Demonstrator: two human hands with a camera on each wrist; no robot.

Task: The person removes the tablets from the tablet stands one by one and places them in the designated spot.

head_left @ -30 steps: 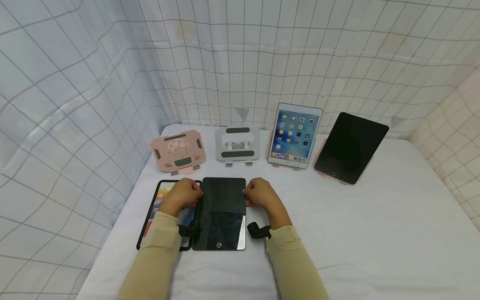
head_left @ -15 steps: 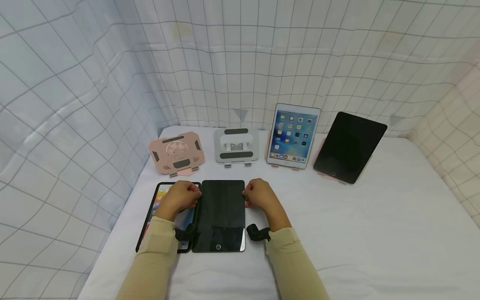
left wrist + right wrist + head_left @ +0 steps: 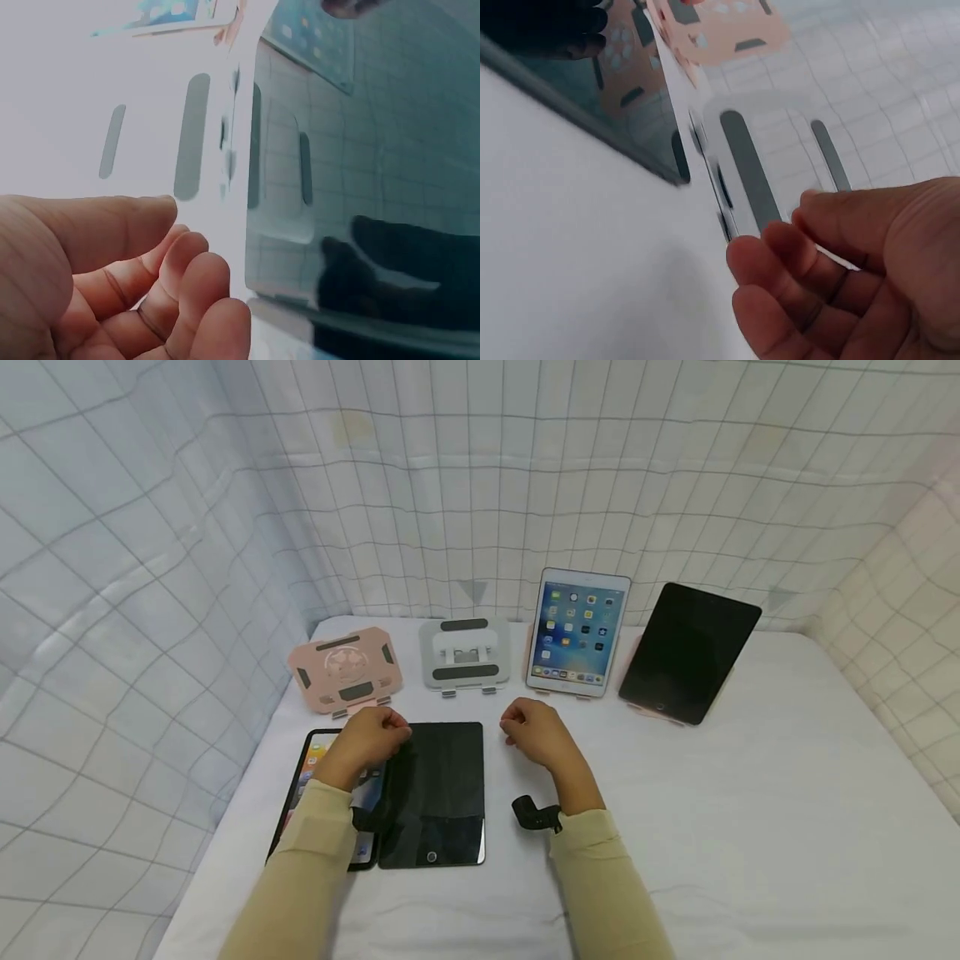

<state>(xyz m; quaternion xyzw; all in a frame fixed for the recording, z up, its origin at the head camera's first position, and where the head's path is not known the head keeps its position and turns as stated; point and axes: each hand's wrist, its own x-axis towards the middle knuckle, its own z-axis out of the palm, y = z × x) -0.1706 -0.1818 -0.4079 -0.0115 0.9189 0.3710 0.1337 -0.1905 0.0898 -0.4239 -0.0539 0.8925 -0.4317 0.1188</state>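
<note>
A black tablet (image 3: 444,777) with a dark, reflective screen lies flat on the white-covered table in the head view. To its left a tablet with a lit screen (image 3: 309,764) is partly hidden by the left arm. My left hand (image 3: 369,739) hovers over the top corners of both tablets. Its fingers are loosely curled and hold nothing, as the left wrist view of the hand (image 3: 150,277) confirms. Off the black tablet's right edge, my right hand (image 3: 540,733) hangs apart from it, fingers loosely curled. Nothing sits between its fingers (image 3: 769,270) in the right wrist view.
At the back stand a pink tablet stand (image 3: 345,668) and a grey one (image 3: 465,652). Further right, a white tablet with a lit screen (image 3: 579,631) and a black tablet (image 3: 690,652) lean on pink stands. Grid-patterned cloth (image 3: 450,485) hangs behind and at the sides.
My right hand has come off the black tablet's right edge, moving right and slightly up. My left hand has shifted slightly away from me. The tablets stay in place while the view shifts slightly.
</note>
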